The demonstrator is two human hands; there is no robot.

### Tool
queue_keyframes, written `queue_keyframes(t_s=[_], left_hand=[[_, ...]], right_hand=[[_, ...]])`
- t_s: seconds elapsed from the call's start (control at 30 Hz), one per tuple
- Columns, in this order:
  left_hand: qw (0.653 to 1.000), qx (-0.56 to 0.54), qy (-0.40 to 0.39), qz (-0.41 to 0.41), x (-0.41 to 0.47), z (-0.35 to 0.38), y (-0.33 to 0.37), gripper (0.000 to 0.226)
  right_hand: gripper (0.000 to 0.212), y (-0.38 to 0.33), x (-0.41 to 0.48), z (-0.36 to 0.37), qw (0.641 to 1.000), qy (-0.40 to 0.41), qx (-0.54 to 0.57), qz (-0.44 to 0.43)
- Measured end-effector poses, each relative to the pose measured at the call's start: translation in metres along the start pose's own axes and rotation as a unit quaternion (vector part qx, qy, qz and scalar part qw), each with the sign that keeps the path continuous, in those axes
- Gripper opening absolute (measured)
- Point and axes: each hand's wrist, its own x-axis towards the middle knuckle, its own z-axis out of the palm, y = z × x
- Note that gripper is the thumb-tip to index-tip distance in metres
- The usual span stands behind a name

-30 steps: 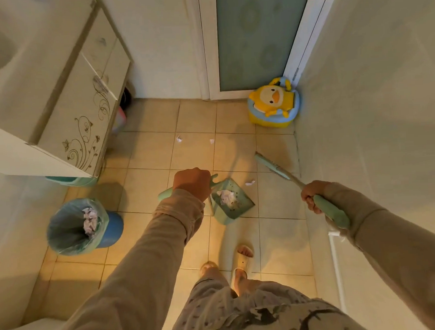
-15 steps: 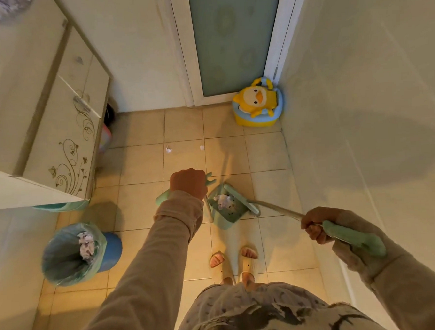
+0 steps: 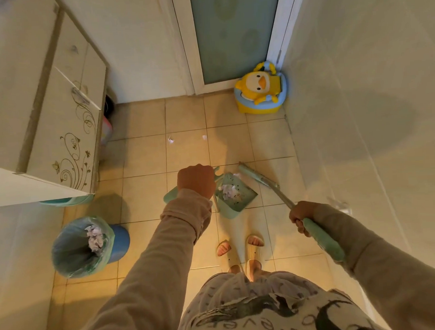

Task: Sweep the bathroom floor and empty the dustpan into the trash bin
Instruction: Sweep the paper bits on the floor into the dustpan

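We see left hand (image 3: 196, 181) gripping dustpan (image 3: 234, 194) handle | right hand (image 3: 302, 217) gripping broom (image 3: 258, 179) | paper scraps (image 3: 170, 140) on floor (image 3: 147, 193) | lined trash bin (image 3: 85, 245) at left

1. A yellow duck potty (image 3: 260, 88) sits in the far corner, beside the frosted door (image 3: 232, 33).
2. A white cabinet (image 3: 65, 127) with swirl decals stands at left.
3. Pale sandals (image 3: 252, 251) cover the feet on the tiles.
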Motion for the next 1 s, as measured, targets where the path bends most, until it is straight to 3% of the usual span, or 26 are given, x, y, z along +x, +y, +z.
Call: queue_keyframes(t_s=[0.1,0.23,0.4,0.53,0.7,0.9,1.0], left_hand=[[1.0,0.005,0.004,0.003,0.005,0.0,-0.002,0.018],[1.0,0.006,0.01,0.008,0.01,-0.001,-0.004,0.017],[1.0,0.003,0.015,0.012,0.016,-0.002,-0.006,0.018],[1.0,-0.004,0.012,0.011,0.019,-0.003,-0.009,0.018],[1.0,-0.021,0.018,-0.001,0.023,-0.008,-0.02,0.02],[0.993,-0.068,0.023,-0.095,0.023,-0.007,-0.045,0.03],[0.986,-0.098,0.007,-0.137,0.031,-0.007,-0.049,0.032]], right_hand=[[0.026,0.01,-0.002,0.002,0.999,-0.028,-0.019,0.021],[0.036,0.032,-0.005,-0.029,0.993,-0.065,0.101,0.012],[0.061,0.028,-0.015,-0.054,0.997,-0.057,0.054,0.026],[0.044,0.014,-0.017,-0.049,0.999,-0.026,0.018,0.005],[0.039,-0.007,-0.01,-0.044,0.999,-0.02,0.04,-0.022],[0.035,-0.031,0.003,-0.066,0.992,-0.038,0.108,-0.05],[0.038,-0.057,0.012,-0.082,0.995,-0.046,0.071,-0.055]])
